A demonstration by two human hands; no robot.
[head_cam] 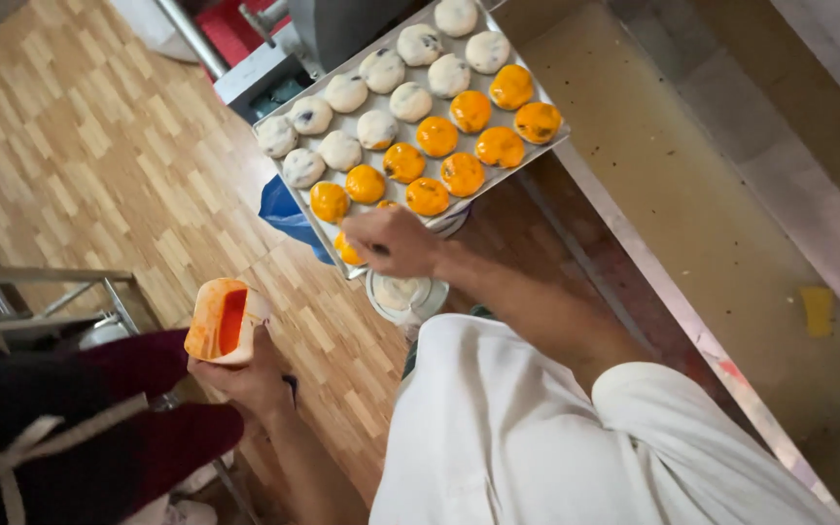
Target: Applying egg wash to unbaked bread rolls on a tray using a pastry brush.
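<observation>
The metal tray (274,124) of pale and orange-glazed buns (437,136) juts past the steel counter edge (634,243) over open parquet floor (80,146). At the tray's near rim the right hand (393,241) pinches a thin handle, its tip hidden. The left hand (250,374), well apart lower left, grips an orange-smeared container (221,321); a yellow rectangular tag (817,309) lies on the counter.
</observation>
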